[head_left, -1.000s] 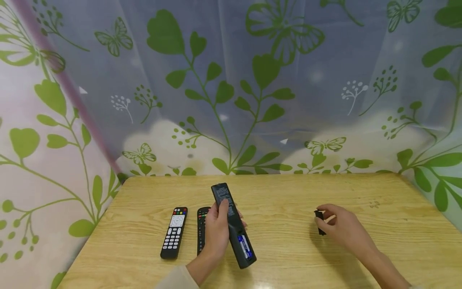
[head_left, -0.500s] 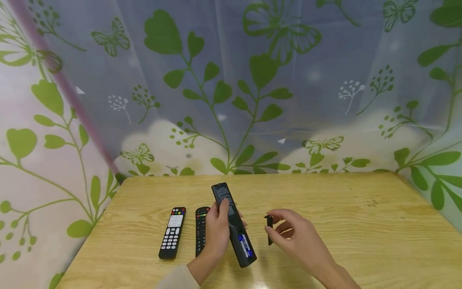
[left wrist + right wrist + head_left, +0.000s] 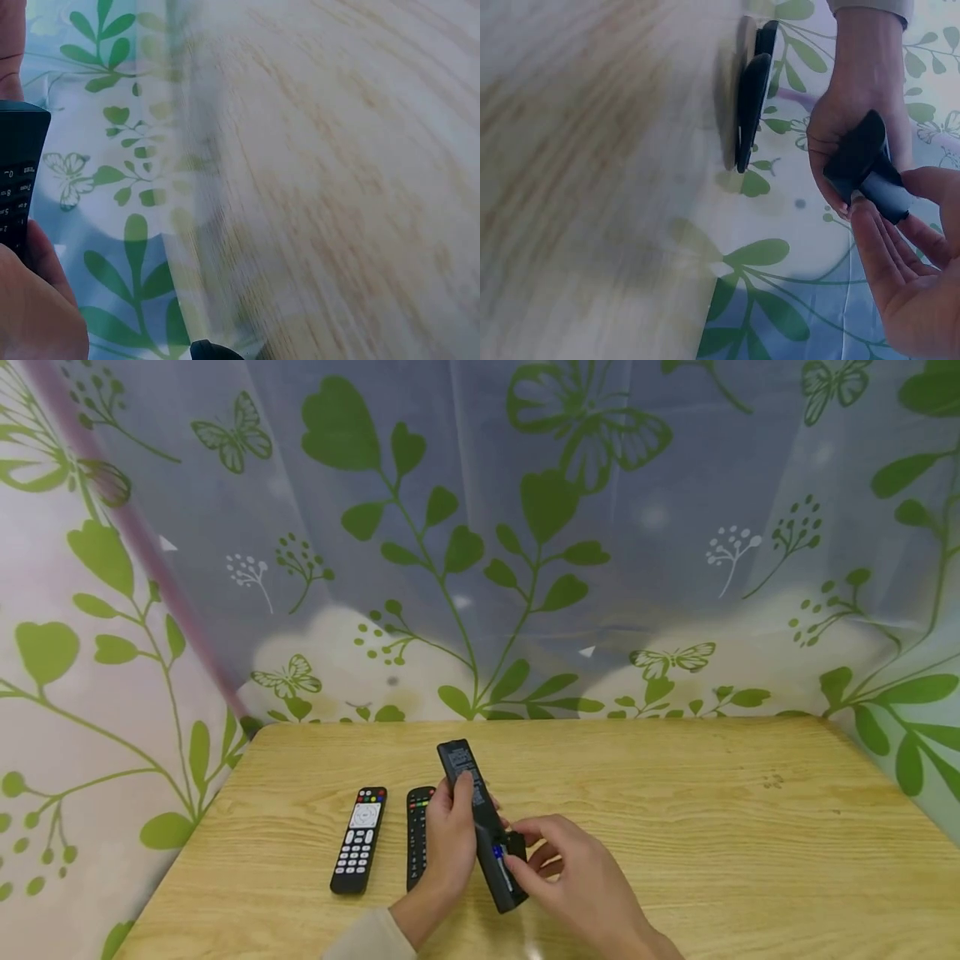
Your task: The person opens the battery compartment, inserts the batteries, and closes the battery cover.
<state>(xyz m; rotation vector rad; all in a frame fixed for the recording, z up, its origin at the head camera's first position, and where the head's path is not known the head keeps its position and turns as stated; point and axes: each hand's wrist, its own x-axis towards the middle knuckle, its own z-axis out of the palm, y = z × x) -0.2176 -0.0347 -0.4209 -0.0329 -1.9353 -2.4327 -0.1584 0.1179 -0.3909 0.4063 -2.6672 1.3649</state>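
My left hand (image 3: 448, 847) holds a black remote control (image 3: 486, 814) with its back facing up and the thumb across it. Blue-and-white batteries (image 3: 498, 852) show in the uncovered compartment at the near end. My right hand (image 3: 581, 881) pinches a small black battery cover (image 3: 517, 844) between thumb and fingers, at the right edge of that compartment. In the right wrist view the battery cover (image 3: 887, 196) stands against the remote's end, tilted; its exact seating is hidden. The left wrist view catches part of the remote's button side (image 3: 15, 184).
Two more remotes lie button side up on the wooden table (image 3: 712, 827), left of my left hand: one with white keys (image 3: 358, 843), one darker (image 3: 417, 839) and partly covered by the hand. A patterned curtain (image 3: 480, 568) hangs behind the table.
From the right side of the table, my right hand has brought the battery cover leftward to the remote's compartment. My left hand and the remote have stayed nearly still.
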